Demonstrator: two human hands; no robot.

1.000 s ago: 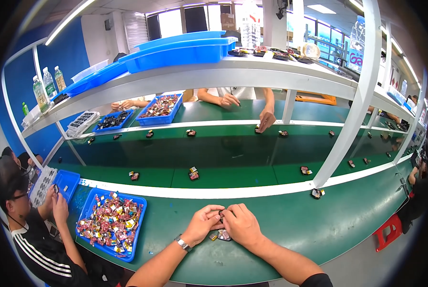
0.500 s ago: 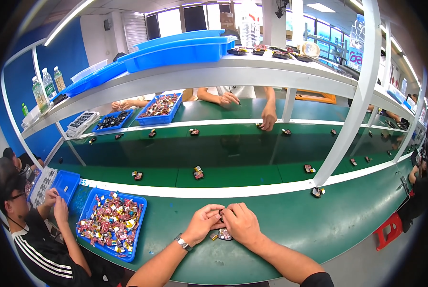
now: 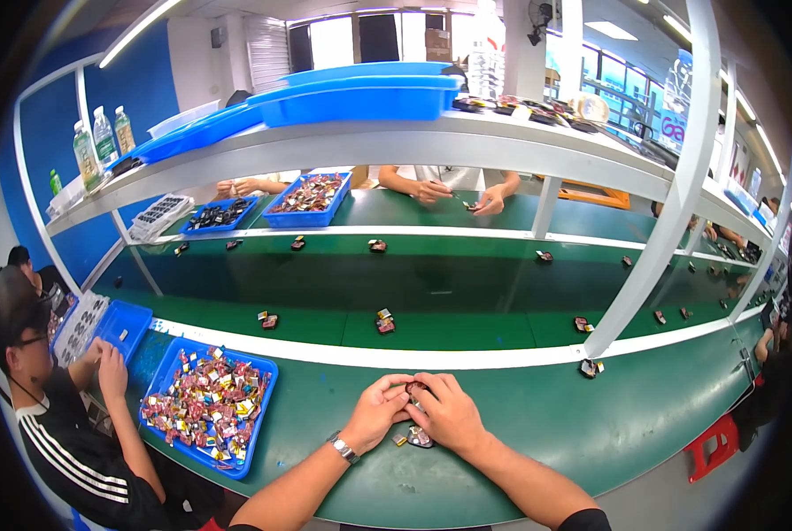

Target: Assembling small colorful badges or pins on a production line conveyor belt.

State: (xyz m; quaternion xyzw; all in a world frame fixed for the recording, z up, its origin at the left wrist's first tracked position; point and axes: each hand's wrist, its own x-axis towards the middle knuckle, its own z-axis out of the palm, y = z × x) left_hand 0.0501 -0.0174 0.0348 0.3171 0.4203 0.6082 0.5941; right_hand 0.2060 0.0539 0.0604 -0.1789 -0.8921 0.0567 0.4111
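My left hand (image 3: pixel 376 412) and my right hand (image 3: pixel 447 412) meet over the green workbench (image 3: pixel 520 416), fingertips pinched together on a small dark part (image 3: pixel 414 387) held between them. A watch sits on my left wrist. Under my right hand lies another small dark part (image 3: pixel 419 436) on the bench, with a little yellow piece beside it. To my left stands a blue tray (image 3: pixel 208 406) full of small red, yellow and silver parts.
A person in a black striped shirt (image 3: pixel 68 425) sits at my left beside another blue bin (image 3: pixel 119 326). Small parts lie along the dark conveyor belt (image 3: pixel 385 322). Across it, other people's hands (image 3: pixel 431 190) work near blue trays (image 3: pixel 309 198). A white post (image 3: pixel 657 230) rises at right.
My hands stay together on the small part with only slight finger shifts. The parts on the conveyor belt have drifted a little to the right.
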